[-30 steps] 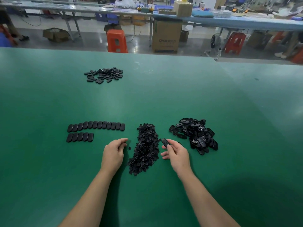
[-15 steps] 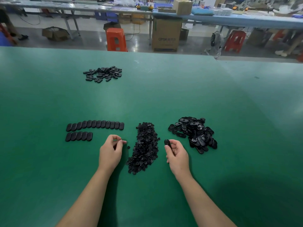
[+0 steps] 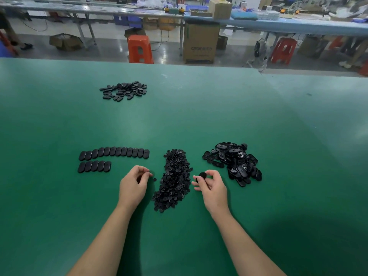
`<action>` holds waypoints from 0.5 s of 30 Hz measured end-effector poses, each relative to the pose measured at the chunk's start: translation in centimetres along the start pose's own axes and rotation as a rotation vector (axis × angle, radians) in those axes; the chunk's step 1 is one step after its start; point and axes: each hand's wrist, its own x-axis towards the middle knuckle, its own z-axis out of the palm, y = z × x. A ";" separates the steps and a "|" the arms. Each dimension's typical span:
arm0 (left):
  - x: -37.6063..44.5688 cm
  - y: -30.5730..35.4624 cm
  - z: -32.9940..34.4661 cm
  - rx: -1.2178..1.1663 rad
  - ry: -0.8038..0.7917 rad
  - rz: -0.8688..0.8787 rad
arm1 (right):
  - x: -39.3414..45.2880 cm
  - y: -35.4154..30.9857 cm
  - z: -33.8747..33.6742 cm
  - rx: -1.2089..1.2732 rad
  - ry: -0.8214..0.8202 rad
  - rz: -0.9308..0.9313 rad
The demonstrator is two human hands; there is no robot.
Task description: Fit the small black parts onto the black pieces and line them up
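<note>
Single head view is looking forward and down over green table (image 3: 59,196), close above forearms, facing far benches (image 3: 278,24).

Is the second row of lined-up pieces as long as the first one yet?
No: the near row holds only five pieces, while the far row above it runs well past it toward the pile of small parts.
</note>
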 end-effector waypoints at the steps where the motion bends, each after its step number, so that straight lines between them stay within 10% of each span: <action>1: 0.1 0.0 0.0 -0.015 0.005 -0.001 | 0.0 -0.1 0.0 -0.014 -0.006 -0.002; 7: 0.8 2.9 0.4 -0.371 0.102 -0.149 | 0.3 -0.2 0.1 0.046 0.015 0.014; 15: -2.2 9.4 6.8 -0.234 -0.201 -0.013 | 0.4 -0.3 0.3 0.133 0.044 0.064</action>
